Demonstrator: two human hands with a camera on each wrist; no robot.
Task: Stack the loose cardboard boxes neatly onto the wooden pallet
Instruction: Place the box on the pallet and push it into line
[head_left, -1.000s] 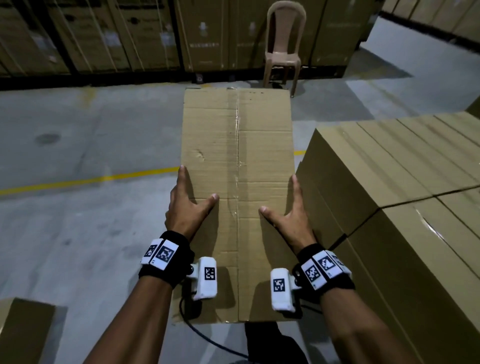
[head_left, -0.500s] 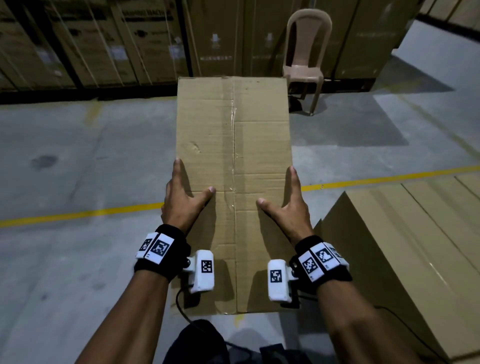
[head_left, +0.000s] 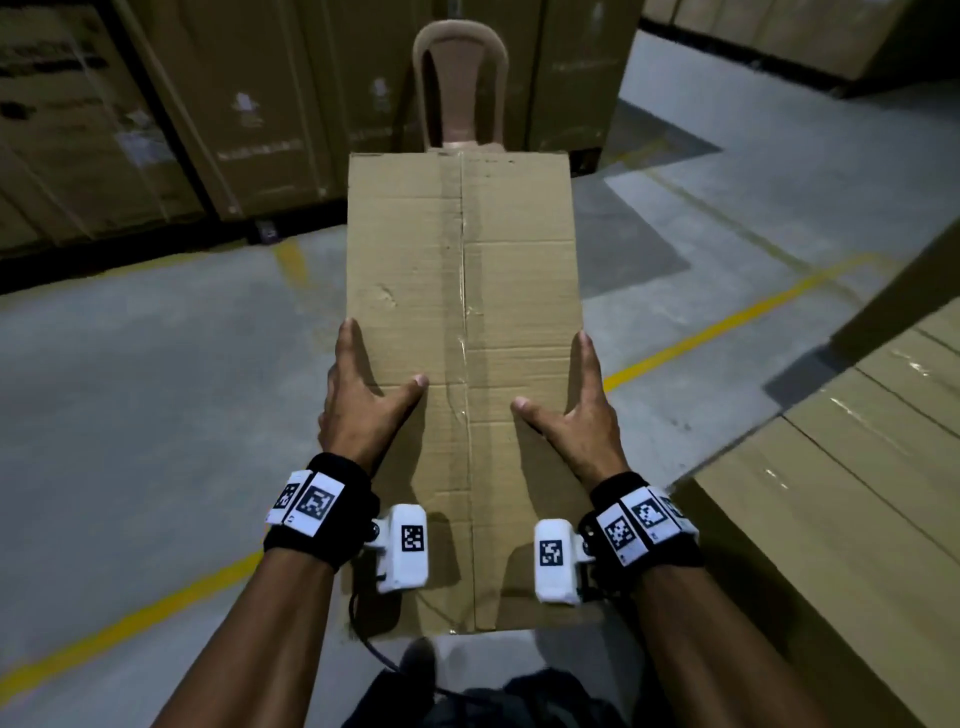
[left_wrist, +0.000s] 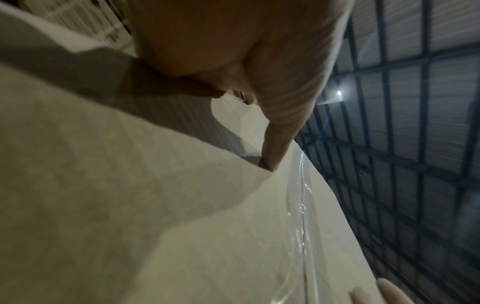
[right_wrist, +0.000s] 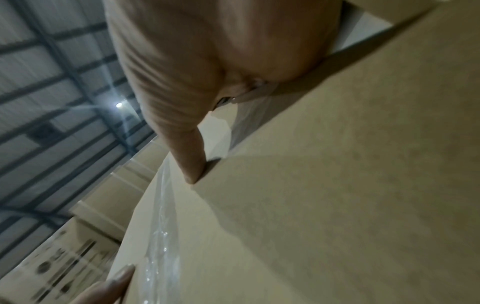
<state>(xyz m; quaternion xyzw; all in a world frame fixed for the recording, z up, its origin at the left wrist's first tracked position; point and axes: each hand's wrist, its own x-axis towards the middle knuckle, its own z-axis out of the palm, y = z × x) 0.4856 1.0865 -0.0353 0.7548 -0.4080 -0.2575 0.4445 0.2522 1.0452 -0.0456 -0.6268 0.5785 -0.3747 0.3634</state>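
Left hand (head_left: 363, 400) presses the left long edge of the cardboard box (head_left: 462, 291), index finger straight along the edge, thumb spread over the top, other fingers hidden down the side. The box is carried above the concrete floor (head_left: 156, 389) between both hands, its long axis and taped seam pointing straight away from the person toward a plastic chair (head_left: 460, 83) beyond its far end. Right hand (head_left: 576, 415) presses the right long edge the same way, and the stacked boxes (head_left: 857, 493) sit low at right, apart from the carried box.

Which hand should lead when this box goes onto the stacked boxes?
Likely right. The right hand holds the carried box on the side nearest the stacked boxes; the left hand is opposite.
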